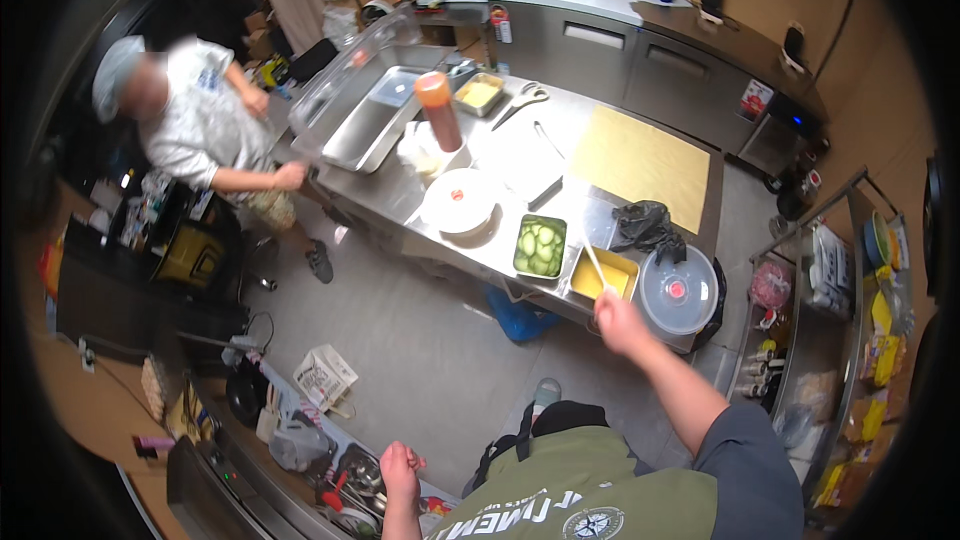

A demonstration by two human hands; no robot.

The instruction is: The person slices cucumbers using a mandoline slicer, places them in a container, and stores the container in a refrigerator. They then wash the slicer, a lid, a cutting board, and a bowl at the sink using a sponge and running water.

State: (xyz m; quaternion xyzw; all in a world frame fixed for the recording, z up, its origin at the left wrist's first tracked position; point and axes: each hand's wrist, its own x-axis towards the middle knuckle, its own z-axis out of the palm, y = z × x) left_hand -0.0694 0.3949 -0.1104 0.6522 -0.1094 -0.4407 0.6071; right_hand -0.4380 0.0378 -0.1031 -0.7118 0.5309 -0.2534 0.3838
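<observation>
My right hand [621, 321] grips a slim pale utensil [592, 261] by one end, at the near edge of the steel table. It crosses above a rectangular metal pan [609, 274] of yellow contents. Left of that pan stands another, full of sliced cucumber [540, 246]. To its right is a round tub with a translucent lid [678, 289], and a crumpled black plastic bag [651, 229] lies behind. My left hand [403, 469] hangs low, away from the table, fingers curled, with nothing visible in it.
A person [206, 116] stands at the table's left end. On the table are a white lidded bowl [459, 201], a red sauce bottle [441, 114], scissors [521, 103] and a yellowish sheet [641, 157]. Loaded shelves [787, 360] stand right; a paper bag [325, 378] lies on the floor.
</observation>
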